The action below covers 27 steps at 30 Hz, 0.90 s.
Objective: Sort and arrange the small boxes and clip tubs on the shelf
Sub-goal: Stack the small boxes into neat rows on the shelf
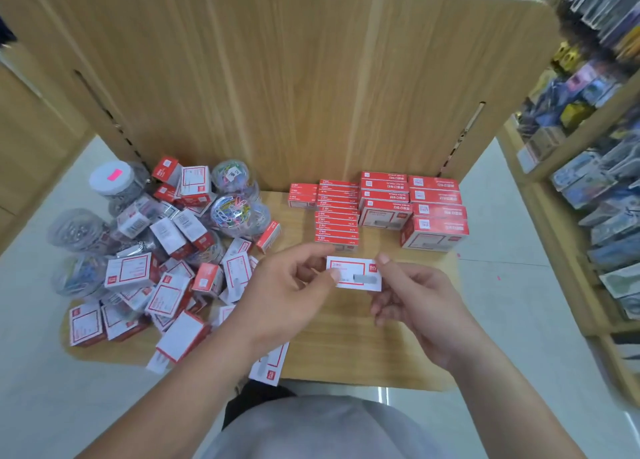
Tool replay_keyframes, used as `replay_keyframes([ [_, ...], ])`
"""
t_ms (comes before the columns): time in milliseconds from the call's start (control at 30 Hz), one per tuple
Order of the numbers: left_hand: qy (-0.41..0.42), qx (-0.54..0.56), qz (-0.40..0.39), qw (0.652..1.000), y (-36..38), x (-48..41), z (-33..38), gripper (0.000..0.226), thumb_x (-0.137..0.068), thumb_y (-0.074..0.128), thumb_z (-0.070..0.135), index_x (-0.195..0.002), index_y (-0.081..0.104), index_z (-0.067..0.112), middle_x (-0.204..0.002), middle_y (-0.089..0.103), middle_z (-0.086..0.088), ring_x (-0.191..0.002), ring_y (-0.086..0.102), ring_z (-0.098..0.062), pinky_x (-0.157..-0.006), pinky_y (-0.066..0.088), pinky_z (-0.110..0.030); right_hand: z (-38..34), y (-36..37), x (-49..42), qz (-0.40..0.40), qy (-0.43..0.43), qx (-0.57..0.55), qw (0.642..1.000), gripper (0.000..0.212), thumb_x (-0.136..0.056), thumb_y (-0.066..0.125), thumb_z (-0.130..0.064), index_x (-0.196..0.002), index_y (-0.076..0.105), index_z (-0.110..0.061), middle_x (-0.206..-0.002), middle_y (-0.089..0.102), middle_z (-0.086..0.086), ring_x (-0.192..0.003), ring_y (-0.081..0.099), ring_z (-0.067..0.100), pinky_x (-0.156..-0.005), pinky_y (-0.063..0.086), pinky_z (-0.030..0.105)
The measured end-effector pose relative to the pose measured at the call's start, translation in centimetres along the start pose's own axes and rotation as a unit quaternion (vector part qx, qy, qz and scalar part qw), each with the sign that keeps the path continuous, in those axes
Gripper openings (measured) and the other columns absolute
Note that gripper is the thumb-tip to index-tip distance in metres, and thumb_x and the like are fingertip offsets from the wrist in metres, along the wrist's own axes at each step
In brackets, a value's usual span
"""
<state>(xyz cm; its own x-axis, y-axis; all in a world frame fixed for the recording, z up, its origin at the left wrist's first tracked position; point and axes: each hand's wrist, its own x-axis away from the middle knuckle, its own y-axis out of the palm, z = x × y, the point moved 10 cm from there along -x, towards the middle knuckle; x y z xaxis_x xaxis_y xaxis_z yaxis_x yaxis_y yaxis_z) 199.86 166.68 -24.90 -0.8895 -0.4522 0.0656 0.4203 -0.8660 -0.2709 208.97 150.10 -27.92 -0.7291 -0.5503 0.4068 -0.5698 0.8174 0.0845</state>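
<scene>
- The left hand (294, 280) pinches the left end of a white-and-red staple box (353, 274) between thumb and fingertips. The right hand (412, 299) pinches its right end, so both hands are clamped on the one box, over the wooden shelf (346, 334).
- The printed face is turned up toward the person, probably so the size can be read before a row is chosen.
- Just beyond the fingertips stand neat rows of red boxes (377, 209), grouped by size; the held box likely belongs among them.
- Left of the left hand lies an unsorted heap of boxes (166, 285), mixed with clear clip tubs (239, 212).
- One stray box (268, 366) lies under the left forearm, at the shelf's front edge.
</scene>
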Motion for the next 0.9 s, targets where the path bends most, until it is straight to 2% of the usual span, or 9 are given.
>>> replay_keyframes([
  [100, -0.02, 0.005, 0.02, 1.0, -0.6, -0.4, -1.1, 0.024, -0.089, 0.079, 0.016, -0.107, 0.075, 0.032, -0.082, 0.07, 0.008, -0.069, 0.062, -0.018, -0.063, 0.049, -0.019, -0.8, 0.2, 0.0, 0.006, -0.053, 0.084, 0.995, 0.041, -0.092, 0.065, -0.044, -0.08, 0.078, -0.007, -0.064, 0.063, 0.017, -0.059, 0.056, 0.022, -0.058, 0.049, 0.03],
  [200, -0.038, -0.026, 0.01, 0.999, -0.7, -1.2, -2.3, 0.026, -0.09, 0.078, 0.015, -0.102, 0.073, 0.038, -0.075, 0.069, 0.015, -0.058, 0.056, -0.007, -0.057, 0.046, -0.022, -0.7, 0.9, -0.7, 0.003, -0.078, 0.133, 0.988, 0.01, -0.091, 0.075, -0.027, -0.088, 0.081, -0.02, -0.067, 0.07, 0.005, -0.061, 0.057, 0.014, -0.06, 0.05, 0.036],
  [267, -0.028, -0.091, 0.003, 0.995, -0.9, -2.1, -2.7, 0.027, -0.09, 0.076, 0.014, -0.102, 0.073, 0.038, -0.077, 0.073, 0.017, -0.059, 0.061, -0.001, -0.061, 0.049, -0.025, -0.5, 0.8, -1.7, 0.043, -0.1, 0.168, 0.98, 0.005, -0.088, 0.079, -0.017, -0.092, 0.081, -0.02, -0.069, 0.074, -0.008, -0.059, 0.059, 0.003, -0.06, 0.051, 0.032],
  [333, -0.001, -0.138, 0.0, 0.99, -0.8, -3.1, -2.2, 0.027, -0.088, 0.075, 0.009, -0.097, 0.073, 0.035, -0.08, 0.073, 0.022, -0.071, 0.068, 0.004, -0.072, 0.056, -0.025, -1.0, 0.8, -2.6, 0.093, -0.163, 0.253, 0.949, 0.009, -0.087, 0.079, -0.015, -0.094, 0.079, -0.021, -0.072, 0.072, -0.015, -0.064, 0.062, 0.0, -0.064, 0.05, 0.02],
  [400, 0.04, -0.191, 0.015, 0.981, -1.0, -3.8, -1.7, 0.023, -0.085, 0.076, 0.008, -0.092, 0.072, 0.03, -0.077, 0.07, 0.021, -0.076, 0.065, 0.006, -0.076, 0.056, -0.025, -1.1, 0.9, -3.4, 0.131, -0.22, 0.34, 0.905, 0.014, -0.088, 0.079, -0.017, -0.099, 0.079, -0.025, -0.078, 0.066, -0.012, -0.07, 0.061, 0.004, -0.068, 0.049, 0.024],
  [567, 0.095, -0.368, 0.075, 0.922, -2.1, -4.3, -0.9, 0.017, -0.076, 0.081, 0.032, -0.082, 0.066, 0.026, -0.08, 0.064, 0.008, -0.085, 0.055, -0.022, -0.073, 0.039, -0.031, -0.6, -0.1, -4.0, 0.185, -0.23, 0.367, 0.882, 0.016, -0.088, 0.08, -0.023, -0.104, 0.079, -0.023, -0.079, 0.056, -0.003, -0.071, 0.058, 0.006, -0.067, 0.04, 0.008],
  [667, 0.093, -0.44, 0.069, 0.891, -1.8, -4.7, -1.7, 0.027, -0.079, 0.071, 0.053, -0.083, 0.071, 0.027, -0.078, 0.061, 0.006, -0.086, 0.054, -0.025, -0.075, 0.043, -0.037, -0.5, 0.4, -4.3, 0.177, -0.217, 0.41, 0.868, 0.017, -0.092, 0.074, -0.032, -0.108, 0.078, -0.027, -0.08, 0.051, -0.005, -0.07, 0.055, 0.007, -0.068, 0.044, 0.023],
  [767, 0.108, -0.447, 0.045, 0.887, -0.8, -5.1, -2.1, 0.025, -0.088, 0.069, 0.048, -0.082, 0.07, 0.025, -0.079, 0.06, 0.005, -0.089, 0.054, -0.027, -0.076, 0.041, -0.038, -0.4, 0.9, -4.3, 0.188, -0.227, 0.447, 0.845, 0.014, -0.094, 0.071, -0.033, -0.099, 0.079, -0.023, -0.079, 0.047, -0.006, -0.069, 0.054, 0.018, -0.062, 0.041, 0.029],
  [900, 0.114, -0.444, 0.035, 0.888, -0.3, -5.4, -2.5, 0.025, -0.09, 0.058, 0.042, -0.085, 0.073, 0.023, -0.081, 0.063, 0.004, -0.086, 0.054, -0.028, -0.075, 0.041, -0.039, -0.7, 1.6, -4.0, 0.199, -0.248, 0.468, 0.825, 0.012, -0.093, 0.071, -0.034, -0.091, 0.076, -0.023, -0.077, 0.042, -0.009, -0.065, 0.051, 0.018, -0.056, 0.036, 0.027],
])
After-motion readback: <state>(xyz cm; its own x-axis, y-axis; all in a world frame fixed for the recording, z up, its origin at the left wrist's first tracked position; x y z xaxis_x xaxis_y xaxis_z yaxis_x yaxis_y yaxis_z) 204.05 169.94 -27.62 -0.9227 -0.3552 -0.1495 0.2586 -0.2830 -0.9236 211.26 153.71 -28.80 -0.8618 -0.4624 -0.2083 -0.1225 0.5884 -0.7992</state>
